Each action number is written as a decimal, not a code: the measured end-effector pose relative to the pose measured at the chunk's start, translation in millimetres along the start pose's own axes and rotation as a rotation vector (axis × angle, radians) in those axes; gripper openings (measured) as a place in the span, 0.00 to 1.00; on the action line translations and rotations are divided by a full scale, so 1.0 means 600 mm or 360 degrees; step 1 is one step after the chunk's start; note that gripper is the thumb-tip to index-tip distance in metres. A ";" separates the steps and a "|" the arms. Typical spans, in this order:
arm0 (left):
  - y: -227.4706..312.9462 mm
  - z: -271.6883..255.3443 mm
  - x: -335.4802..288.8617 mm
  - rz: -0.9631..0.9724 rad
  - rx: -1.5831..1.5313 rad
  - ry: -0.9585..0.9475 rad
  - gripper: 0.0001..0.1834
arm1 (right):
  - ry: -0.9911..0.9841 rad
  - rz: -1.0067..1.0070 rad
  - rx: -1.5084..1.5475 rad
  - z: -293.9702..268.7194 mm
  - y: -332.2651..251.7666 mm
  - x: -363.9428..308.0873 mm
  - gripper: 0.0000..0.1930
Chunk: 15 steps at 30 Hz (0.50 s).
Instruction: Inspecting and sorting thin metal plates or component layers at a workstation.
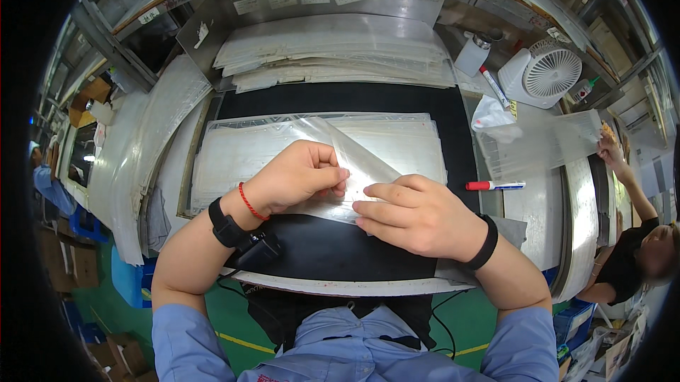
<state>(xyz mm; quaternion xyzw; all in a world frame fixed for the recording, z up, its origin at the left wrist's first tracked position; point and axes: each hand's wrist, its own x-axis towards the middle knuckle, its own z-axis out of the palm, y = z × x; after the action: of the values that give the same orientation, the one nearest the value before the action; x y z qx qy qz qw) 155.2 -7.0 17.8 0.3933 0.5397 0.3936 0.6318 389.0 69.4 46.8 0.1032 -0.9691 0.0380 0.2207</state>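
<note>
A clear, flexible plastic sheet [361,160] is bent up between my hands, part of it folded back over the stack. My left hand [297,178] pinches it with curled fingers and thumb. From the other side my right hand [421,220] grips the near part, its fingers laid over the film and its thumb hidden. Below them lies a stack of long translucent sheets [234,152] on a black mat [333,247]. The two hands are close together, fingertips almost meeting.
Behind the mat rises another pile of sheets [333,45]. To the right are a red-capped marker [496,186], a white fan [542,74] and a bottle [472,54]. A co-worker's hand [613,149] holds a translucent sheet [542,144]. More sheets [131,148] stand at left.
</note>
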 end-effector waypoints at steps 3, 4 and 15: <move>0.002 0.002 -0.001 0.0013 0.0018 0.0017 0.06 | 0.0010 0.0008 0.0001 0.001 0.000 -0.001 0.13; 0.004 0.003 -0.003 0.0030 0.0015 0.0018 0.06 | 0.0015 0.0012 0.0001 0.001 0.000 -0.002 0.13; 0.004 0.005 -0.001 0.0038 -0.0010 0.0010 0.05 | -0.0010 0.0017 0.0001 -0.002 0.000 -0.001 0.13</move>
<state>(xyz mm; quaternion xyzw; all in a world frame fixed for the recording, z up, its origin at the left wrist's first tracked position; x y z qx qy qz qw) 157.8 -6.9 20.4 0.3964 0.5356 0.4041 0.6266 390.1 69.5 47.6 0.0982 -0.9703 0.0393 0.2175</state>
